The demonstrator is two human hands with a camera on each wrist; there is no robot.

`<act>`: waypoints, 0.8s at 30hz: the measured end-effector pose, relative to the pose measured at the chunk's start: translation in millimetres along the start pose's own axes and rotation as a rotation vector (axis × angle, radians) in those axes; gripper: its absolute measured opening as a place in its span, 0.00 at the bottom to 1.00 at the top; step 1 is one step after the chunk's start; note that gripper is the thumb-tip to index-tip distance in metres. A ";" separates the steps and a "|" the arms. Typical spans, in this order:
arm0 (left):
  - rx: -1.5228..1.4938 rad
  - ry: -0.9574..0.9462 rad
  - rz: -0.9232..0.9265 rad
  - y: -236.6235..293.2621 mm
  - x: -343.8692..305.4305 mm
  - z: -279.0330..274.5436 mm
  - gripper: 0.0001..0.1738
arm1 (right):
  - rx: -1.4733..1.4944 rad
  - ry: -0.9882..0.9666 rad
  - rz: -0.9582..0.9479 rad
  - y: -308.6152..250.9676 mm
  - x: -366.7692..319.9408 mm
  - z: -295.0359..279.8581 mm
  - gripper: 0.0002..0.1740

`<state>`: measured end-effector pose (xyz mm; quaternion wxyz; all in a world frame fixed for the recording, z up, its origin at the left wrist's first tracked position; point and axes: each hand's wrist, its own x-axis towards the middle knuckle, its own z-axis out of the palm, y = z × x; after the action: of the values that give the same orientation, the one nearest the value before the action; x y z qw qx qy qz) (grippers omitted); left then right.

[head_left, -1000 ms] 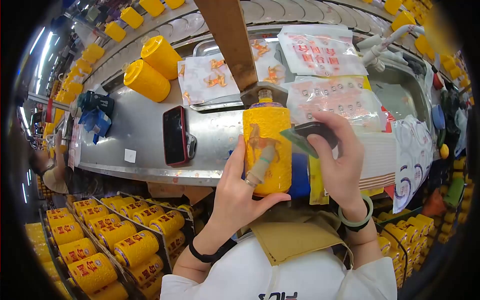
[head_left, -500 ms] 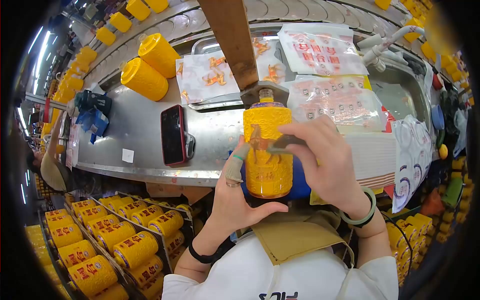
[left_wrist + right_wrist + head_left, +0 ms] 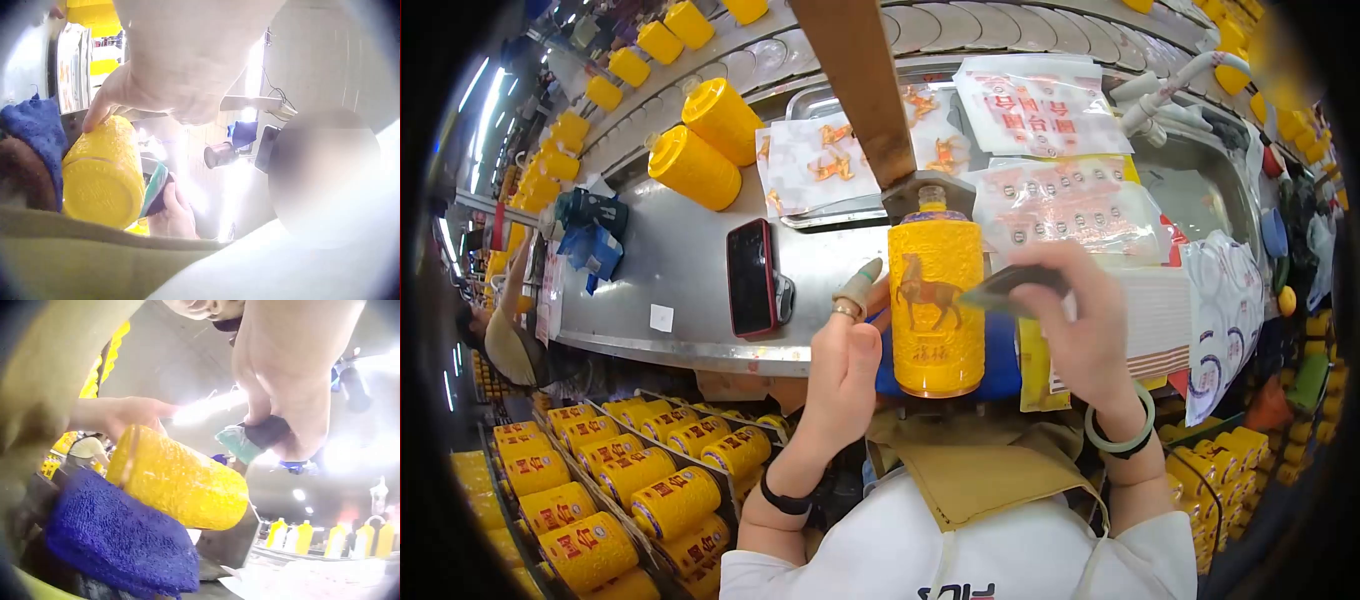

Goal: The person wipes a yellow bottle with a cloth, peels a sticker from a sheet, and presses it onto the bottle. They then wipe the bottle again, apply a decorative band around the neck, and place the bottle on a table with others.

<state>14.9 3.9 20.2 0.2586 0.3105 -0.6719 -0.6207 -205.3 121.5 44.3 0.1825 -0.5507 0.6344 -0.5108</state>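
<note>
A yellow embossed bottle (image 3: 937, 310) lies with its neck at a metal bracket (image 3: 920, 190) and its base toward the person. A brown horse decal (image 3: 930, 292) shows on its upper face. My left hand (image 3: 840, 375) is at the bottle's left side, fingers touching it, thumb and index finger lifted away; the index finger wears a finger cot (image 3: 862, 282). My right hand (image 3: 1085, 325) pinches a dark scraper (image 3: 1015, 287) with a green blade (image 3: 239, 445), its edge close to the horse's right side. Below the bottle is a blue towel (image 3: 125, 534).
A wooden bar (image 3: 855, 80) rises beyond the bracket. Left on the metal bench (image 3: 630, 270) are a phone (image 3: 750, 277) and two yellow bottles (image 3: 693, 167). Horse decal sheets (image 3: 820, 165) lie behind; plastic-covered sheets (image 3: 1065, 205) lie right. Crates of labelled bottles (image 3: 590, 540) stand lower left.
My left index finger left the horse decal, and that hand drew back left with its thumb raised. My right hand moved the scraper over the decal, then back to the right.
</note>
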 end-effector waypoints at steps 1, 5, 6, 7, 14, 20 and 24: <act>-0.053 -0.033 -0.052 0.8 4.7 -3.8 0.55 | 0.119 0.146 0.099 1.7 -4.9 -4.1 0.15; -0.257 -0.101 -0.183 0.5 24.1 -8.4 0.34 | 0.402 0.345 0.221 5.1 -15.5 -7.5 0.14; -0.215 -0.157 -0.220 -0.8 30.0 -8.2 0.32 | 0.487 0.336 0.244 4.5 -17.2 -8.4 0.15; -0.104 -0.099 -0.294 4.4 35.5 -0.2 0.30 | 0.459 0.300 0.271 1.2 -18.1 -7.1 0.14; -0.505 -0.161 -0.480 -0.7 28.2 7.7 0.34 | 0.498 0.225 0.166 -4.2 -32.6 -21.3 0.28; -0.465 -0.051 -0.377 45.4 -10.8 -25.8 0.37 | 0.244 0.329 0.285 20.9 -48.2 -37.1 0.06; -0.359 -0.021 -0.220 41.1 -25.1 -4.1 0.56 | 0.397 0.173 0.033 -15.6 -24.8 -21.9 0.09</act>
<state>30.9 21.1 62.4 0.2334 0.3246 -0.5150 -0.7583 -206.6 155.3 58.3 0.2404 -0.4476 0.5434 -0.6682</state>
